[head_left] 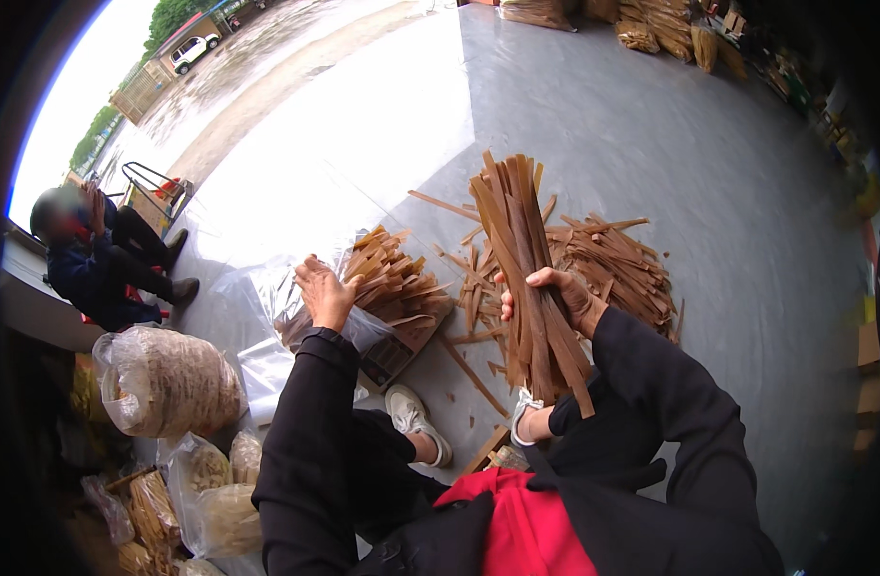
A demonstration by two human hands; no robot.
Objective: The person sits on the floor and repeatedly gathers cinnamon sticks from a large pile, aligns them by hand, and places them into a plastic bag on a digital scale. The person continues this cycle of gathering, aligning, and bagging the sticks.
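A thick bundle of long, flat brown strips [519, 230], like dried bark, stands nearly upright in my right hand [576, 300], whose fingers wrap round its middle. My left hand [327, 293] is raised with the fingers stretched out, over a clear plastic bag [253, 288]; I cannot tell if it touches the film. More brown strips [397, 274] lie in the mouth of that bag. Under them is a dark, box-like device [390, 353], perhaps a scale. Beyond my right hand a loose heap of strips [618, 269] covers the floor.
Stray strips [474, 374] lie near my shoes. Filled clear bags [171, 379] stand at the left, with a seated person [104, 250] beyond them and a hand cart [157, 192] alongside. Packed bundles [656, 29] line the far right wall. Daylight comes through the wide opening.
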